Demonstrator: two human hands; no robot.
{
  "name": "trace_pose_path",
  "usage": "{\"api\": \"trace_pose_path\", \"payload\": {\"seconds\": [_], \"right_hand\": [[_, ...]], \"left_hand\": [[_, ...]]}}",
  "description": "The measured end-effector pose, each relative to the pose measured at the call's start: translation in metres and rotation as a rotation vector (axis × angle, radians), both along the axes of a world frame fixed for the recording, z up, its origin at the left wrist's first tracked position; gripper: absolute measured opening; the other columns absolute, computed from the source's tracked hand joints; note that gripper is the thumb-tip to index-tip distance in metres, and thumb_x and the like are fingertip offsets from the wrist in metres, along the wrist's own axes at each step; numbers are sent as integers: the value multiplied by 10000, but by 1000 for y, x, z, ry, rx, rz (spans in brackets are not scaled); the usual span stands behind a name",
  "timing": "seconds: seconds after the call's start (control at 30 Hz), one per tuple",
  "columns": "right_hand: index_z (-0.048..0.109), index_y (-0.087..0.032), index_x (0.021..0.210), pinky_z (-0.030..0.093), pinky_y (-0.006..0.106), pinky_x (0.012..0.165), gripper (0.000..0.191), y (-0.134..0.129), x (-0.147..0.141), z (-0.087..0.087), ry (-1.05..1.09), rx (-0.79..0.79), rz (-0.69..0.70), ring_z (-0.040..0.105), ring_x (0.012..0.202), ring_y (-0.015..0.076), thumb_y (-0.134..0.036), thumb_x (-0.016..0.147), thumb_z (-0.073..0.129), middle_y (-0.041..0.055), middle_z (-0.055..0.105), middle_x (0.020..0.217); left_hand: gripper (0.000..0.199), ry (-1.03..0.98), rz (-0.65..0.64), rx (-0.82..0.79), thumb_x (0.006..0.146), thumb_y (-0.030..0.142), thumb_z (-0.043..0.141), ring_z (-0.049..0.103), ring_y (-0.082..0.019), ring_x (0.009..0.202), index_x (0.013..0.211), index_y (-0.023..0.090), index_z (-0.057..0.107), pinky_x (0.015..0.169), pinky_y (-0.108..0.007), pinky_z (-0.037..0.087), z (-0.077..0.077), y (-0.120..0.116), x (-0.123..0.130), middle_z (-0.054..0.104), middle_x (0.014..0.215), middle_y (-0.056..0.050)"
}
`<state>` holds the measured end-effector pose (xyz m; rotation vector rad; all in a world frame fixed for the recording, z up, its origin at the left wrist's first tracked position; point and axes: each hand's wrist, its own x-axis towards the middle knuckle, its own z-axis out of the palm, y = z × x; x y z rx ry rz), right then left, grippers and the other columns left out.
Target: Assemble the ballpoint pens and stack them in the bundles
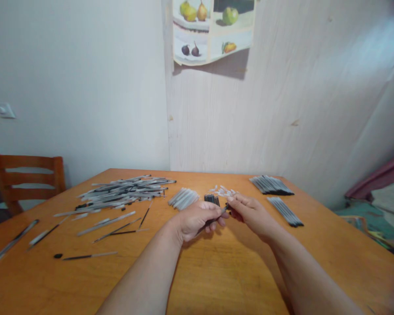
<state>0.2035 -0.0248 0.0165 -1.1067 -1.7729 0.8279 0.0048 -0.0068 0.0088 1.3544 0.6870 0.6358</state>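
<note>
Over the middle of the table, my left hand (pixel 200 218) is closed round a dark, thin pen piece (pixel 202 228) that slants up to the right. The fingers of my right hand (pixel 246 212) are pinched at the upper end of that piece, beside a small black part. Just behind my hands lie a row of black caps or refills (pixel 212 199), a bundle of clear pen barrels (pixel 184 198) and small white pieces (pixel 223 190). Exactly what sits between my right fingertips is too small to tell.
A large heap of pens and parts (pixel 128 192) covers the left of the wooden table (pixel 216 271), with loose refills nearer. Two rows of pens (pixel 271 185) lie at the right. A chair (pixel 29 175) stands at the left.
</note>
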Motion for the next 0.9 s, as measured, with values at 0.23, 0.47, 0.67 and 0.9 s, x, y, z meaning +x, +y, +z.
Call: {"api": "trace_pose_path", "payload": {"seconds": [0.23, 0.47, 0.67, 0.9], "right_hand": [[615, -178, 814, 367, 261, 602, 287, -3, 4, 3, 84, -39, 141, 469, 644, 115, -440, 914, 552, 11, 593, 743], [553, -193, 684, 346, 271, 575, 378, -2, 1, 0, -80, 41, 7, 452, 602, 126, -499, 906, 535, -5, 546, 643], [544, -204, 634, 386, 288, 650, 462, 1, -3, -1, -193, 101, 60, 516, 640, 147, -508, 959, 421, 7, 597, 648], [547, -204, 607, 375, 292, 644, 540, 3, -5, -2, -158, 99, 127, 508, 619, 151, -529, 983, 336, 7, 586, 619]], "left_hand": [[439, -22, -1, 12, 801, 482, 666, 490, -70, 565, 985, 85, 695, 474, -202, 289, 0, 1, 0, 651, 836, -92], [421, 2, -22, 11, 806, 475, 661, 489, -66, 568, 970, 88, 691, 480, -202, 291, -1, 0, 0, 644, 835, -82], [441, 30, -28, -1, 768, 496, 693, 483, -64, 561, 946, 93, 687, 488, -206, 295, 2, -4, 3, 649, 818, -78], [443, 27, -27, 10, 794, 480, 672, 476, -62, 564, 982, 79, 690, 488, -204, 299, 2, -4, 2, 647, 831, -86]]}}
